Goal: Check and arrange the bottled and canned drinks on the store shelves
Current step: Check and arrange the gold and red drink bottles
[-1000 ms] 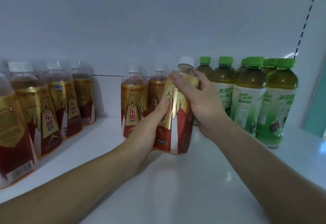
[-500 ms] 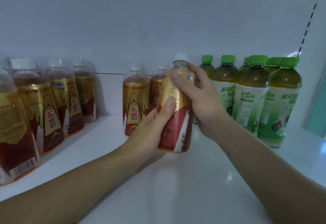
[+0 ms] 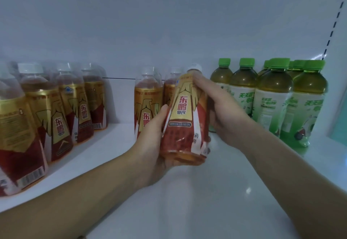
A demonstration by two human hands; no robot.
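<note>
Here, both hands grasp one red-and-gold bottle [image 3: 185,118], held just above the white shelf [image 3: 187,201]. The left hand [image 3: 154,141] cups its lower side, thumb on the label, while the right hand [image 3: 223,112] wraps its shoulder below the white cap. With the label facing forward, the sound move looks to be setting it down upright, squarely ahead of the two matching bottles [image 3: 148,103] behind. Bare shelf shows in front and to the left. The green-capped tea bottles [image 3: 274,99] stand just beside the right hand, the tightest edge.
</note>
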